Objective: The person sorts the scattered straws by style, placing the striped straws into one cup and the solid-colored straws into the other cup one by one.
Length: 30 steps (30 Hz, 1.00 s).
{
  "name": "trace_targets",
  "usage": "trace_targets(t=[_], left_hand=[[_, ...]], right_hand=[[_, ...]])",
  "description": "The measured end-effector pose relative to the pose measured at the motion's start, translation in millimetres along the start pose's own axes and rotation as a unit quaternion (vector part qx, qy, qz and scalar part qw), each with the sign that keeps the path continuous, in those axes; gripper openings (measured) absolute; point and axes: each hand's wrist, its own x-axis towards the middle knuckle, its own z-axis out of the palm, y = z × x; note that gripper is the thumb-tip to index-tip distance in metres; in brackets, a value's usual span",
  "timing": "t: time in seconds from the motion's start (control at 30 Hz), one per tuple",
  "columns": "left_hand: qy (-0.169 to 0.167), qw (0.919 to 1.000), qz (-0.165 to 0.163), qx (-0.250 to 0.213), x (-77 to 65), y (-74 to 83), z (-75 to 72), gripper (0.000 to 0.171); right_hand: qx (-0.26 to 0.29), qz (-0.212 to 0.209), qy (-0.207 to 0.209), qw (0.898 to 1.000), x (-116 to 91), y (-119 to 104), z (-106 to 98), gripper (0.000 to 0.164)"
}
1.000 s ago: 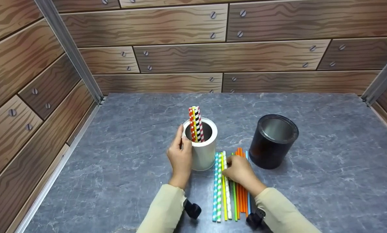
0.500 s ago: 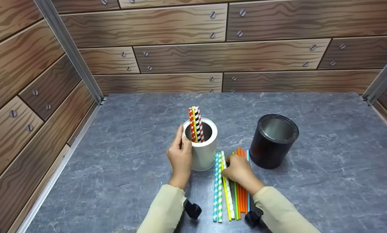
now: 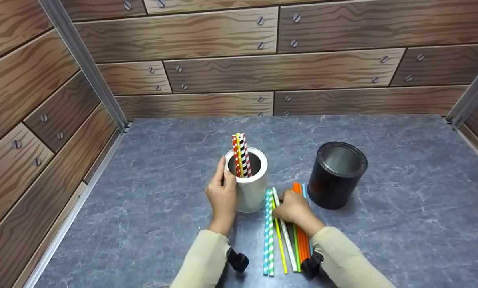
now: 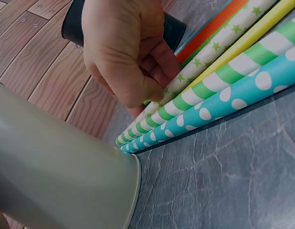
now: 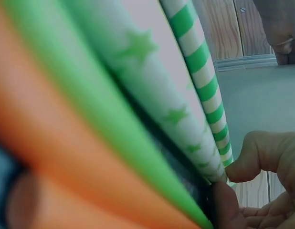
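Note:
My left hand holds the side of a white can, which stands upright. Several patterned paper straws lean inside it, red dotted, yellow, black striped and red striped. Just right of the can, my right hand bends over a row of straws lying on the table. Its thumb and finger pinch a white paper straw with green stars near its far end. On the left of that straw lie a yellow straw, a green-striped straw and a blue dotted straw.
Orange straws and a green straw lie under the right hand and wrist. Behind and to the right stands a black can, its top open. Wood-patterned walls border the grey marbled table.
The near ends of the star straw and the yellow straw have swung right, and the star straw now slants more. The left hand and the white can have stayed in place.

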Motion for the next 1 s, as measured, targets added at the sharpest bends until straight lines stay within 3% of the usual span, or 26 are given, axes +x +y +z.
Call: trace_targets(t=[0.1,0.27,0.43,1.0], left_hand=[[-0.001,1.0000,0.002,0.000,-0.1,0.0,-0.1,0.040],[-0.006,1.0000,0.003,-0.003,1.6,0.6,0.0,0.040],[-0.009,0.9999,0.009,-0.005,2.3,0.8,-0.2,0.040],[0.003,0.9999,0.010,-0.005,0.2,-0.1,-0.3,0.039]], right_hand=[[0.082,0.028,-0.016,0.996,0.2,2.6,-1.4,0.032],[0.195,0.051,-0.028,0.979,-0.2,5.4,-2.5,0.023],[0.223,0.057,-0.029,0.973,-0.3,5.0,-3.4,0.018],[0.299,0.047,-0.045,0.952,-1.5,8.1,1.0,0.025]])
